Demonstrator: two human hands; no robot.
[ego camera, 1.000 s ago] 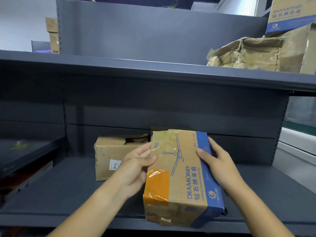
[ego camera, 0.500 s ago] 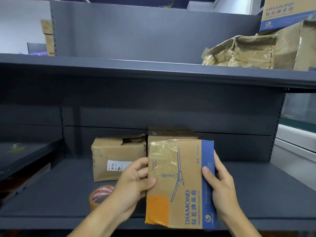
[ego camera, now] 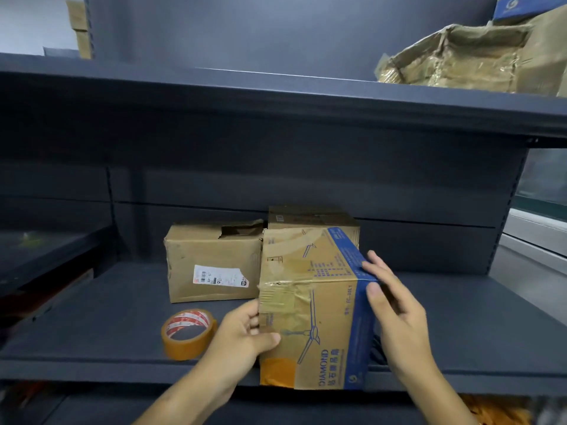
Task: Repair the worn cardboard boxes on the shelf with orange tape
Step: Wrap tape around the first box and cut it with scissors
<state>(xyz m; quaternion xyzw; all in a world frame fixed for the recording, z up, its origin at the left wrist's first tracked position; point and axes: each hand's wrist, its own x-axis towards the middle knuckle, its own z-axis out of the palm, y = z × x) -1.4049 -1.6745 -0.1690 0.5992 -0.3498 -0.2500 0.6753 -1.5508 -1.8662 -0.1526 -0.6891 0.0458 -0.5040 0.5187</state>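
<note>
With my left hand (ego camera: 245,335) pinching the fan box (ego camera: 313,308) at its near-left face and my right hand (ego camera: 395,311) lying loose against its blue side, it overhangs the shelf (ego camera: 107,302) lip and could tip off, away from the tape (ego camera: 187,333) at left.

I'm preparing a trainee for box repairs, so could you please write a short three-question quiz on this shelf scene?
1. True or false: the tape roll stands on the upper shelf.
2. Which hand grips the DIAMOND box with its thumb across the front face? A) left hand B) right hand
3. What marks the plain brown box as worn?

Key: 1. False; it lies on the lower shelf, left of the DIAMOND box. 2. A. 3. A torn opening along its top edge.
</note>
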